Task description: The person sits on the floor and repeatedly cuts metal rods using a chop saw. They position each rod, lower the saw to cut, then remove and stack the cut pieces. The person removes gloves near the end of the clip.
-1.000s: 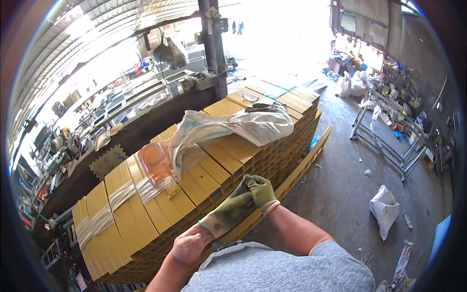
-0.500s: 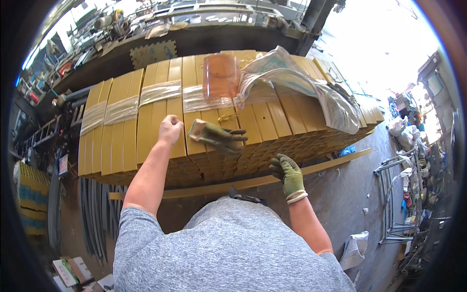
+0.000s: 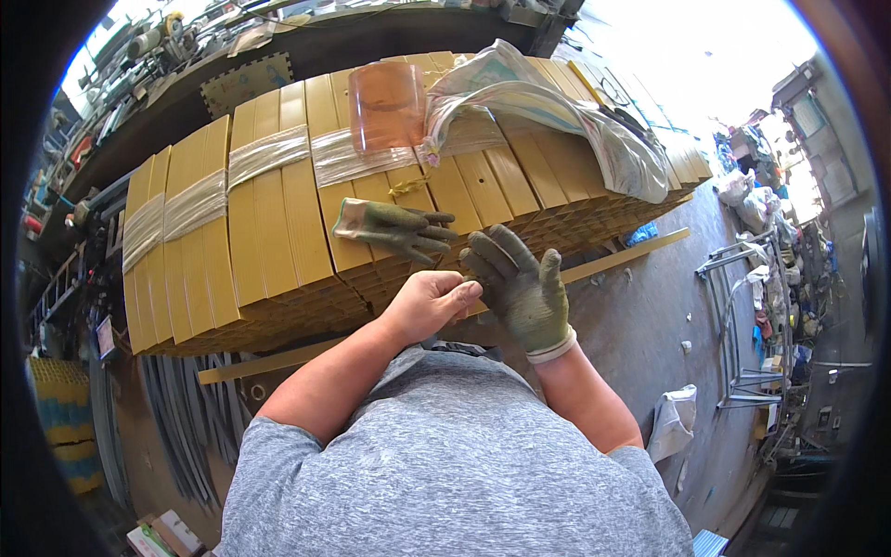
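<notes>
My left hand (image 3: 429, 304) is bare and closed, its thumb and fingers pinched at the little-finger side of the work glove (image 3: 531, 311) that I wear on my right hand (image 3: 520, 290). The pinched part is mostly hidden. The worn glove is olive green with a pale cuff; my right palm faces me, fingers stretched and thumb apart. Just beyond my hands a loose second work glove (image 3: 394, 226) lies on the stack of yellow-brown long profiles (image 3: 278, 251), its light cuff to the left.
Clear wrap (image 3: 269, 154) bands the stack. An orange transparent sheet (image 3: 385, 107) and a whitish sack (image 3: 613, 148) lie on top. A long yellow strip (image 3: 613, 257) is on the floor along its near side. A metal frame (image 3: 729, 316) stands at the right, dark strips (image 3: 186, 418) at the left.
My left hand has moved right and toward me, from over the stack to the worn glove. My right hand has risen leftward and turned palm toward me. The view has shifted slightly.
</notes>
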The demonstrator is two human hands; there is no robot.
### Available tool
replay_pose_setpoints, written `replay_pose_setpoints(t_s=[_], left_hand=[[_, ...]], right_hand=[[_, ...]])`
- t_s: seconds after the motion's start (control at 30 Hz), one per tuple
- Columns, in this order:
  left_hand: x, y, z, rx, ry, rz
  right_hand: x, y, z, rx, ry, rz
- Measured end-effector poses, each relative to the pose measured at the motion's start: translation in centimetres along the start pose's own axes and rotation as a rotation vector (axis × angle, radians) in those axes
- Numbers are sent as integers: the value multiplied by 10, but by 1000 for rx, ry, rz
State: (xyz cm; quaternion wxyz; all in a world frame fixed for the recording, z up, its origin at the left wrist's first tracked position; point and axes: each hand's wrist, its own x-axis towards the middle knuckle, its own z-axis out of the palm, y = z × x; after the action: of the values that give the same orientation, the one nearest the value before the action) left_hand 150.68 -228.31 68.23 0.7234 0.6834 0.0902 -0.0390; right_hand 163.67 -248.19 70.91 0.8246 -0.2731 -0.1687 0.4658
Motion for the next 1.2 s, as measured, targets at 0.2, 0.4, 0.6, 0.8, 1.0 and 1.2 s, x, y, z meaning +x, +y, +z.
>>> replay_pose_setpoints(t_s=[0.2, 0.4, 0.6, 0.8, 1.0, 1.2], left_hand=[[-5, 16, 7, 402, 19, 106], [-31, 21, 16, 75, -197, 243], [-58, 31, -8, 60, 61, 393], [-47, 50, 0, 649, -266, 414], [-33, 90, 9, 782, -149, 540], [-30, 85, 0, 620, -390, 283]], right_hand=[[-30, -6, 16, -160, 93, 26], [-62, -22, 12, 246, -273, 113], [-83, -30, 23, 59, -378, 81], [-92, -31, 23, -118, -231, 218], [-91, -29, 19, -190, -261, 174], [-93, -29, 15, -191, -250, 238]])
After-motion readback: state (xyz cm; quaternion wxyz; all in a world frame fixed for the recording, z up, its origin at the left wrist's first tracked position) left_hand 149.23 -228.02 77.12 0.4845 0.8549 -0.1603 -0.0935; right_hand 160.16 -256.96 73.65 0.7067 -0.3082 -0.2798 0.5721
